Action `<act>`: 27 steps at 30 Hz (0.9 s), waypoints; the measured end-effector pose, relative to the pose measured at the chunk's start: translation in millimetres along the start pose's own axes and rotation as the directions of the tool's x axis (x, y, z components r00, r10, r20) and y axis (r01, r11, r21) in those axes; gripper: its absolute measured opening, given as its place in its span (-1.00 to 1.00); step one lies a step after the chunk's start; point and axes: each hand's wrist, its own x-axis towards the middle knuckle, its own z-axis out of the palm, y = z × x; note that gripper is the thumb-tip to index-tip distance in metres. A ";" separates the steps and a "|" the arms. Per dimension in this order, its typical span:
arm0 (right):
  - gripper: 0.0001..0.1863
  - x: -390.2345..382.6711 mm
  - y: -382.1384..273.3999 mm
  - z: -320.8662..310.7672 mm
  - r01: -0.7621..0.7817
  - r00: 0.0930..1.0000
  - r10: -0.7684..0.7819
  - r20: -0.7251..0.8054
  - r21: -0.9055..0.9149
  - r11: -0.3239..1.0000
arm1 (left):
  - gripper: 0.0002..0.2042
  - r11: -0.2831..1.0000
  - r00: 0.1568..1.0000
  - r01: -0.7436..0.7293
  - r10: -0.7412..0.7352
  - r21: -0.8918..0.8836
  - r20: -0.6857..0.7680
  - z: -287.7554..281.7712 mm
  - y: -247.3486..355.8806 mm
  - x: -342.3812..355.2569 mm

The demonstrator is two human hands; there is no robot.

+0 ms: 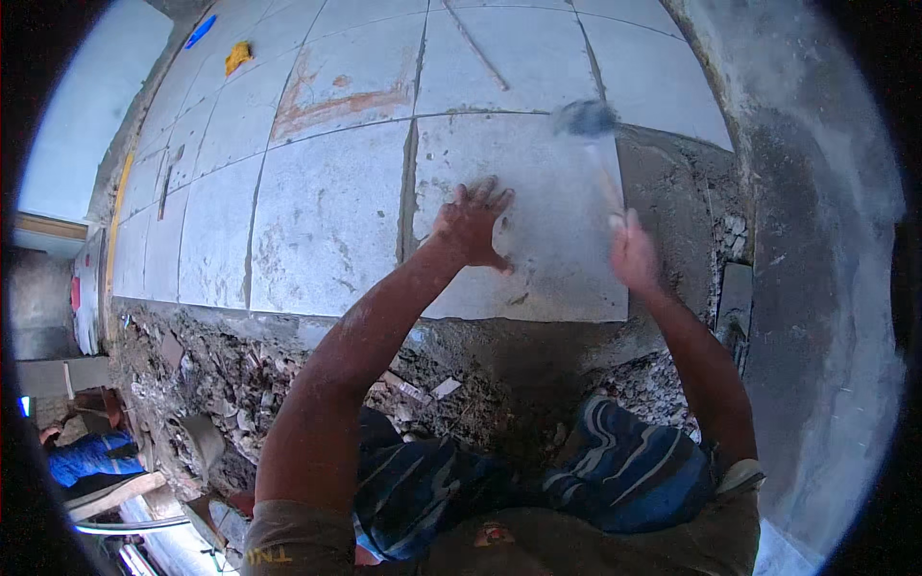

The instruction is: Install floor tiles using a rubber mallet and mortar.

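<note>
My left hand (473,226) lies on a large pale floor tile (567,259), its fingers spread and nothing held. To its right, my right hand (634,254) is closed around the light handle of a mallet (584,119). The mallet's dark head is blurred and appears over the tile's far right corner; whether it touches the tile I cannot tell. A mortar-filled gap parts this tile from the neighbouring tile (327,221) on the left. Wet grey mortar (663,202) lies along the tile's right edge.
Rubble (221,374) and broken pieces cover the ground before my knees. A thin stick (475,46) lies on the far tiles, with a yellow cloth-like item (237,58) and a blue object (201,32) at the far left. A rough grey wall (816,288) rises on the right.
</note>
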 end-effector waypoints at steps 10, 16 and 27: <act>-0.56 12.5 13.1 -3.7 -0.043 0.986 0.055 0.156 -0.083 0.996 | 0.34 1.000 1.000 0.013 -0.013 -0.001 -0.003 5.7 -2.0 3.4; -0.56 8.4 6.8 12.5 0.054 0.994 -0.046 0.101 -0.075 0.996 | 0.33 0.999 1.000 0.024 -0.025 -0.026 -0.014 2.6 0.9 -1.6; -0.66 57.3 -42.1 40.5 0.092 0.970 -0.073 0.231 -0.072 0.993 | 0.35 1.000 0.999 0.009 -0.008 0.011 -0.038 10.9 -4.3 0.4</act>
